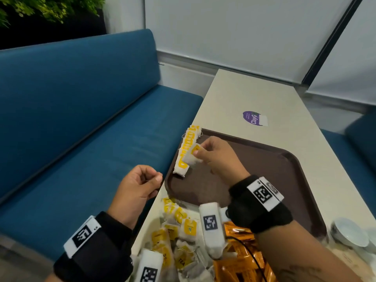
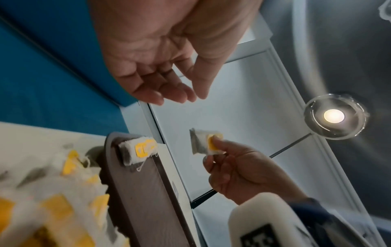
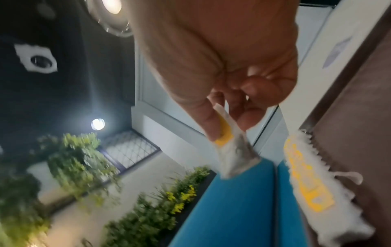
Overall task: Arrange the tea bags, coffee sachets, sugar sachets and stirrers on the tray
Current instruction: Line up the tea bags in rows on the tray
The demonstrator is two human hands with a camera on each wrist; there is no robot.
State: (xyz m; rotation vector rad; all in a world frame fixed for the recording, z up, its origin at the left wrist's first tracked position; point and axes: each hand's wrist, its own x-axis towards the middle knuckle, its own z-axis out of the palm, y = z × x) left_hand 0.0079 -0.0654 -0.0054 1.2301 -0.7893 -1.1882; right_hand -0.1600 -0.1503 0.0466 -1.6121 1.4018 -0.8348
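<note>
— Where is the tea bag being handled?

— The tea bag (image 1: 192, 156) is pinched by its yellow tag between the thumb and fingers of the right hand (image 1: 218, 157), held in the air over the far left part of the brown tray (image 1: 284, 169). It hangs just beside the row of tea bags (image 1: 188, 148) already standing along the tray's left rim; whether it touches the row I cannot tell.

— And the other hand?

— The left hand (image 1: 135, 185) hovers past the table's left edge, above the blue bench (image 1: 81, 119), near the tray's near left corner. Its fingers are loosely curled with nothing in them, as the left wrist view shows.

— How much of the tray is taken?

— Only the row along the left rim. To its right the brown surface lies bare up to the right and far rims.

— What lies around it?

— Nearer than the tray, a loose pile of tea bags (image 1: 179, 231) sits on the white table (image 1: 234, 94), with orange sachets (image 1: 242, 259) to its right. White bowls (image 1: 352, 235) stand by the tray's near right corner. A purple sticker (image 1: 254, 118) lies on the table beyond the far rim, well apart.
</note>
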